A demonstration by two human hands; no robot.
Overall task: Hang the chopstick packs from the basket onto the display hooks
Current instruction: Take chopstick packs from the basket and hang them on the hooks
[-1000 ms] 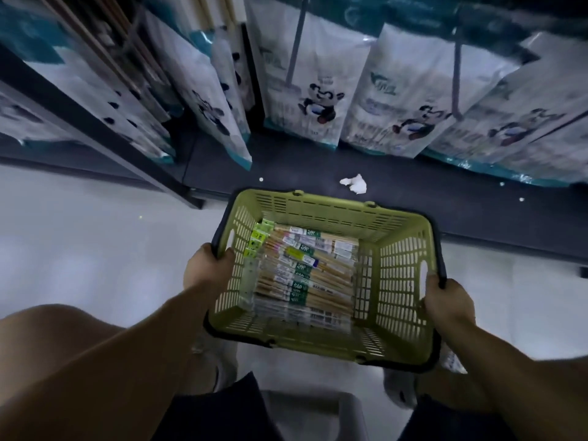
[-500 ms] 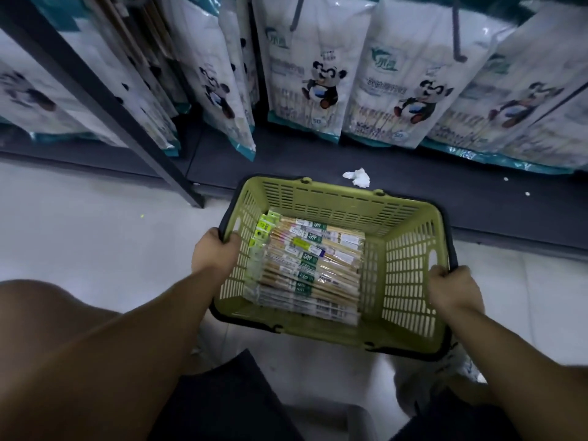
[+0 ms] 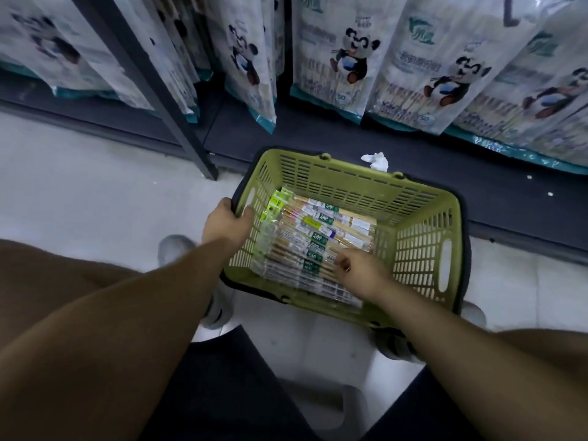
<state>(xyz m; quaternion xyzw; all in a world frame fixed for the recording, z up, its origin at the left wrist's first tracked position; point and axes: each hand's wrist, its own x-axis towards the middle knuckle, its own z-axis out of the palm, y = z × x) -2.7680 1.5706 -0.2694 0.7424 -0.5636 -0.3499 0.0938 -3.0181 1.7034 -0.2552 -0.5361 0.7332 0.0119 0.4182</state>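
Chopstick packs (image 3: 318, 246) lie stacked flat in the basket (image 3: 423, 249), green tab ends toward 10 o'clock. L hand (image 3: 227, 222) has its fingers curled over the rim at 9, prob to steady it. R hand (image 3: 359, 272) sits on the stack's 5 o'clock end, fingers curled onto the top pack, can't tell if pinched. Panda bags (image 3: 327, 58) hang at 12, so the hooks are prob up there.
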